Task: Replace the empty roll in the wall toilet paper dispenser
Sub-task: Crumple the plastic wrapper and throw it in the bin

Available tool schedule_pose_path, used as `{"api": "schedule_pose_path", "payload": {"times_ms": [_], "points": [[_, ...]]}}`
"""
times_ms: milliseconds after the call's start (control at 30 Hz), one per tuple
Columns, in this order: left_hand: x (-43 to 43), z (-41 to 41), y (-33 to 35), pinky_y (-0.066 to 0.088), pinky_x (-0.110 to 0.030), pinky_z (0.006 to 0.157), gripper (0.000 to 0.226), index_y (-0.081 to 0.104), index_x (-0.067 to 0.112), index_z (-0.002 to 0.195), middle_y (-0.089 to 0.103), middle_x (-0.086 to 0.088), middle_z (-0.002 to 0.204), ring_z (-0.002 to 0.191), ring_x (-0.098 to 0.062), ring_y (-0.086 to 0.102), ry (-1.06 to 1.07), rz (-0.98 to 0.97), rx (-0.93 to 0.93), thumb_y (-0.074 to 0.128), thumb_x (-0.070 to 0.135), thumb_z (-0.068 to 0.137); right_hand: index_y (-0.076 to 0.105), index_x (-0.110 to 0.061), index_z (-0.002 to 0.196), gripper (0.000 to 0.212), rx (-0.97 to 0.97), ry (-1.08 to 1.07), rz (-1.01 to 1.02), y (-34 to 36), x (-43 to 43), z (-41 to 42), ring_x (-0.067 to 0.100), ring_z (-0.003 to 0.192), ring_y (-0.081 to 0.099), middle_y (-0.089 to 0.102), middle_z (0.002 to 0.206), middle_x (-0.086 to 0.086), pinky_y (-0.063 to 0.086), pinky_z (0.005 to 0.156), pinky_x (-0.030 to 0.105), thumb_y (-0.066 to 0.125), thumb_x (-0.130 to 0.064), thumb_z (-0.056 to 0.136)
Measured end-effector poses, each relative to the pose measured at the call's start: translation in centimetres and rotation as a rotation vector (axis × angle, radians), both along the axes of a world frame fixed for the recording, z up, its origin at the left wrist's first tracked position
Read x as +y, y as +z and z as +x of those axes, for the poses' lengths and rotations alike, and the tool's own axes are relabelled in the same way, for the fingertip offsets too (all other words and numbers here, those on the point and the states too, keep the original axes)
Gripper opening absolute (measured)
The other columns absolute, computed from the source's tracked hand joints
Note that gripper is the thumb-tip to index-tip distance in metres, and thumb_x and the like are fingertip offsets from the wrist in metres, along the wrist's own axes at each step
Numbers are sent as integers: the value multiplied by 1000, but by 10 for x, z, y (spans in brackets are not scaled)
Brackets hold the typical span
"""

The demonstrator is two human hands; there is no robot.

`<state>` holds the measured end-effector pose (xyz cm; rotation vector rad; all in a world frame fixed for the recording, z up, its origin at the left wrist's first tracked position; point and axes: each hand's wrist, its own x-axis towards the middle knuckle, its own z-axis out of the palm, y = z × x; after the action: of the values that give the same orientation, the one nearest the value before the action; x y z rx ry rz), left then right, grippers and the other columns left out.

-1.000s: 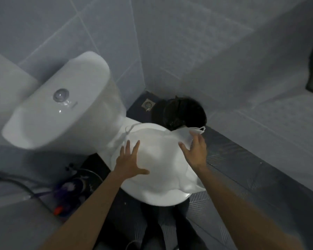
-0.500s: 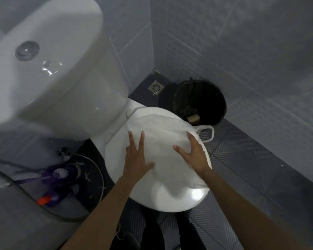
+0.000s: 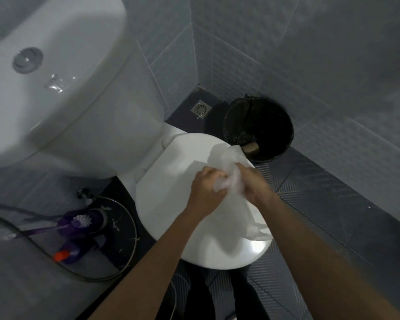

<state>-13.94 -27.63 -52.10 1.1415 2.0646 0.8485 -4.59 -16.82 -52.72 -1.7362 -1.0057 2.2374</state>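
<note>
A white plastic bag [image 3: 229, 172] lies bunched on the closed toilet lid [image 3: 171, 181]. My left hand [image 3: 206, 188] and my right hand [image 3: 255, 183] both clutch the crumpled bag between them, fingers closed into it. Part of the bag trails down toward the lid's front right. A brown cardboard tube [image 3: 251, 147] rests inside the black bin [image 3: 259, 128] just beyond the lid. No wall dispenser and no fresh roll are in view.
The white cistern [image 3: 56, 88] with its flush button fills the upper left. A floor drain [image 3: 201, 109] sits in the corner. A purple toilet brush [image 3: 79, 222], a bottle with an orange cap [image 3: 61, 255] and a hose lie left of the bowl.
The bag lay spread flat under my open hands; now both hands have come together and scrunched it into a bunch. The view has shifted closer and lower.
</note>
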Motion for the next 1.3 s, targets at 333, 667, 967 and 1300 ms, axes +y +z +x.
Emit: {"api": "schedule_pose_path", "payload": {"times_ms": [333,667,967,1300], "points": [[4,-2,11,57,-37,75,53,38,23,139,60,-10,126,106,-33,65,586,-250,-1033,53,42,92,45,-17,137,56,15,116,645,17,0,12,5,107,55,52,124,-4,46,92,13,45,9,87],[41,-42,41,52,-31,85,30,63,4,111,66,-6,94,89,-22,65,211,-378,-833,50,21,90,69,-15,95,40,-180,412,661,17,-3,25,17,85,65,69,90,-1,53,74,30,79,-44,69],[50,-62,-10,38,-35,107,41,48,26,135,51,-1,140,127,-21,48,151,-316,122,48,33,95,61,-2,91,24,-608,555,1359,-18,26,35,42,81,61,56,102,24,51,68,39,70,0,69],[53,-61,-81,16,-50,118,56,21,28,151,16,-9,161,149,-29,15,-167,-327,602,21,36,96,60,-8,90,46,-834,623,1537,-51,68,36,29,78,58,62,85,12,32,74,39,49,-50,76]]}}
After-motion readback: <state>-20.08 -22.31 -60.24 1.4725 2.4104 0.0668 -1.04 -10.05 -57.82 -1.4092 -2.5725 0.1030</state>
